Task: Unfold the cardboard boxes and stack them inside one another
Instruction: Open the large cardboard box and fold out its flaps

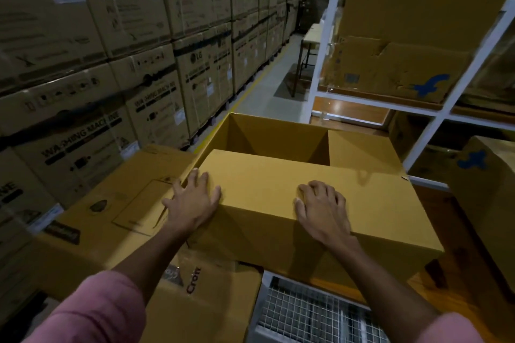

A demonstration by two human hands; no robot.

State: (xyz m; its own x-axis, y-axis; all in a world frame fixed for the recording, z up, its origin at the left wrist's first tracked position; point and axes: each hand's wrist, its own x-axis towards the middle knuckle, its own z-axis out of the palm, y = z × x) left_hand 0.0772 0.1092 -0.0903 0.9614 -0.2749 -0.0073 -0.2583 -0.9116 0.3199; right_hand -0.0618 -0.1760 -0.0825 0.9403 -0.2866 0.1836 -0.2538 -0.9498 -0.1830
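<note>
A plain tan corrugated cardboard box, erected and open at the top, stands in the middle of the view, between a wall of stacked brown washing-machine cartons on the left and a white metal shelving frame on the right. Its near top flap is folded inward and lies roughly level; the cavity behind it is open, and a second flap lies folded at the far right. The left hand rests on the near-left corner of the flap, fingers spread apart and nearly straight, thumb over the front edge. The right hand presses on the flap near its front edge, fingers apart and slightly bent at the knuckles, gripping nothing. Both forearms emerge from pink sleeves. A printed brown carton lies beside the box at lower left. A wire-mesh metal cage sits below the box. Cartons bearing a blue logo occupy the shelves.
</note>
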